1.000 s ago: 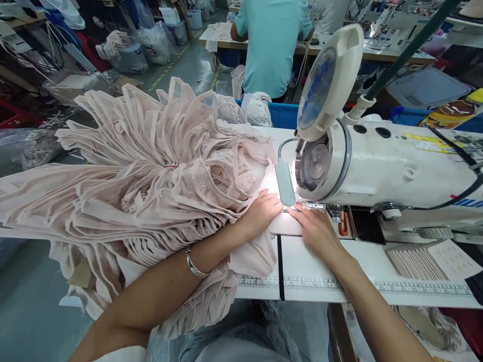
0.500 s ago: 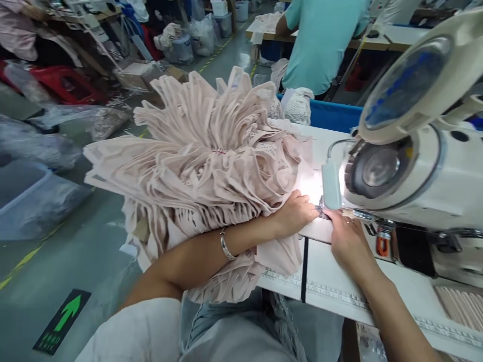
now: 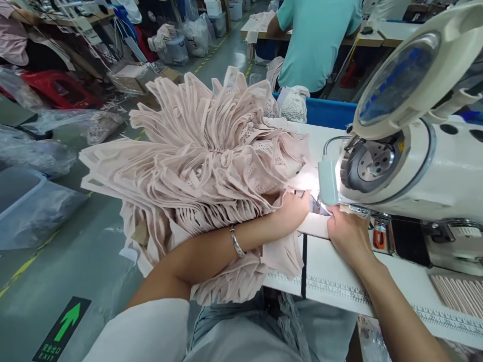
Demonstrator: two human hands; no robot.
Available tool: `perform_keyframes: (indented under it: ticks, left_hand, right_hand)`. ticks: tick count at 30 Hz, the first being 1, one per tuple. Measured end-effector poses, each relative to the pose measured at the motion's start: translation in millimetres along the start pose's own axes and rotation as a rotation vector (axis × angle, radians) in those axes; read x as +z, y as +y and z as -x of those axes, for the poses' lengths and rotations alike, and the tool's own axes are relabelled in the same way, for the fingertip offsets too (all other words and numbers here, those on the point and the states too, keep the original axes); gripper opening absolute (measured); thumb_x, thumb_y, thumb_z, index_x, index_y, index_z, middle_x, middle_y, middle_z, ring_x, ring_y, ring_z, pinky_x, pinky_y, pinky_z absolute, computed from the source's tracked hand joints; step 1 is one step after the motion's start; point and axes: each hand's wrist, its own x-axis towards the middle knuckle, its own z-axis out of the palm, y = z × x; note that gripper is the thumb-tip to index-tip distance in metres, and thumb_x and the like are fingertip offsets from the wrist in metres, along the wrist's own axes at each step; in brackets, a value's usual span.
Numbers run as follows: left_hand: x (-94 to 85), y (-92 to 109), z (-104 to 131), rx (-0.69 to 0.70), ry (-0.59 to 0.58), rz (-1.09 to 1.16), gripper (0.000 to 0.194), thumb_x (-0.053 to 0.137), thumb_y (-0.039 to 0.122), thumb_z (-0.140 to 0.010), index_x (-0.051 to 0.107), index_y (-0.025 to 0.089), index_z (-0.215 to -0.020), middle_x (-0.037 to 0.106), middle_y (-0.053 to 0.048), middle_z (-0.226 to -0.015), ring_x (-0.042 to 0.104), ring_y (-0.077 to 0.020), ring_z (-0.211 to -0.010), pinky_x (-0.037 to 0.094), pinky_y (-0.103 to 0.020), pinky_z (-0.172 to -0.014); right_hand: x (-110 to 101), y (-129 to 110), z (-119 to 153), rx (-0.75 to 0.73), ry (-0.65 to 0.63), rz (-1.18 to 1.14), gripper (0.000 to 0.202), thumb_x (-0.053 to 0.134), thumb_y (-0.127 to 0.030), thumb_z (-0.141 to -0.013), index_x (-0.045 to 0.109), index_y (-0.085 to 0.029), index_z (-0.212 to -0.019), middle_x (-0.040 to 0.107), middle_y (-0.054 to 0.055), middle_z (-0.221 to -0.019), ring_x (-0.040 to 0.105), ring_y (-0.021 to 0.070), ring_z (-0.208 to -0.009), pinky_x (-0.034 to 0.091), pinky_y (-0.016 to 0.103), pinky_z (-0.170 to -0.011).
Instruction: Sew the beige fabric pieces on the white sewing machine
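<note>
A large tied bundle of beige lace-trimmed garments (image 3: 196, 171) is heaped over the left end of the white sewing machine table (image 3: 332, 271). My left hand (image 3: 292, 213) is closed at the bundle's right edge, gripping a beige garment edge just left of the needle area. On the other side of the metal needle plate (image 3: 316, 205), my right hand (image 3: 349, 234) is closed, thumb and finger pinched on a bit of fabric by the presser foot. The sewing machine head (image 3: 400, 166) stands over it, and a small lamp (image 3: 328, 182) hides the needle.
A ruler strip (image 3: 339, 290) runs along the table's front edge. Folded beige pieces (image 3: 458, 296) lie at the right. Behind the table are a blue bin (image 3: 332, 111) and a person in a turquoise shirt (image 3: 320, 45). A plastic tub (image 3: 18, 188) stands on the floor at left.
My left hand has moved slightly left, away from my right hand, uncovering the metal plate between them. The machine's handwheel has turned. My right hand stays near the presser foot.
</note>
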Motion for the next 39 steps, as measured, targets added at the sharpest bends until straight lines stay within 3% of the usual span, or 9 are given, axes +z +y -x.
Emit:
perform_keyframes:
  ticks: [4, 10, 14, 20, 34, 39]
  left_hand:
    - [1.5, -5, -18, -0.017, -0.01, 0.02, 0.03, 0.057, 0.004, -0.086, 0.064, 0.015, -0.113, 0.072, -0.012, -0.082, 0.07, -0.0274, -0.081, 0.049, -0.039, -0.077]
    - [5.8, -7, -19, -0.011, 0.031, 0.068, 0.032, 0.058, 0.002, -0.083, 0.065, 0.017, -0.11, 0.073, -0.011, -0.083, 0.07, -0.0302, -0.083, 0.048, -0.046, -0.085]
    - [4.0, -6, -20, -0.005, 0.003, 0.067, 0.029, 0.058, 0.003, -0.084, 0.065, 0.017, -0.108, 0.073, -0.011, -0.086, 0.07, -0.0297, -0.085, 0.048, -0.045, -0.087]
    - [1.2, -7, -20, 0.005, -0.034, 0.072, 0.027, 0.054, 0.004, -0.086, 0.066, 0.017, -0.107, 0.074, -0.01, -0.086, 0.071, -0.0272, -0.082, 0.05, -0.041, -0.084]
    - [9.7, -8, -20, 0.003, -0.005, 0.053, 0.022, 0.052, 0.007, -0.089, 0.064, 0.016, -0.105, 0.072, -0.01, -0.081, 0.07, -0.0285, -0.083, 0.045, -0.044, -0.089]
    - [6.7, -7, -20, -0.015, -0.057, 0.059, 0.021, 0.052, 0.008, -0.09, 0.063, 0.017, -0.106, 0.072, -0.01, -0.083, 0.07, -0.0278, -0.084, 0.045, -0.045, -0.091]
  right_hand:
    - [3, 6, 9, -0.102, 0.022, -0.09, 0.033, 0.038, -0.009, -0.09, 0.069, -0.016, -0.098, 0.069, 0.011, -0.087, 0.06, 0.0259, -0.084, 0.043, 0.037, -0.079]
    - [7, 4, 15, -0.147, 0.19, -0.103, 0.039, 0.041, -0.007, -0.092, 0.068, -0.014, -0.119, 0.073, 0.011, -0.098, 0.064, 0.0243, -0.087, 0.049, 0.037, -0.086]
    - [8, 2, 17, -0.149, 0.229, -0.095, 0.043, 0.042, -0.005, -0.092, 0.069, -0.016, -0.123, 0.073, 0.011, -0.106, 0.066, 0.0246, -0.094, 0.052, 0.038, -0.089]
    - [10, 4, 21, -0.086, 0.172, -0.139, 0.048, 0.04, -0.003, -0.091, 0.071, -0.019, -0.124, 0.074, 0.01, -0.11, 0.065, 0.0259, -0.107, 0.053, 0.041, -0.097]
    - [2, -3, 20, -0.025, -0.043, -0.099, 0.049, 0.04, -0.011, -0.094, 0.063, -0.019, -0.137, 0.068, 0.016, -0.118, 0.059, 0.03, -0.113, 0.053, 0.042, -0.091]
    - [-2, -6, 18, -0.02, -0.072, -0.094, 0.05, 0.036, -0.011, -0.097, 0.061, -0.017, -0.139, 0.067, 0.017, -0.12, 0.059, 0.0303, -0.113, 0.052, 0.044, -0.093]
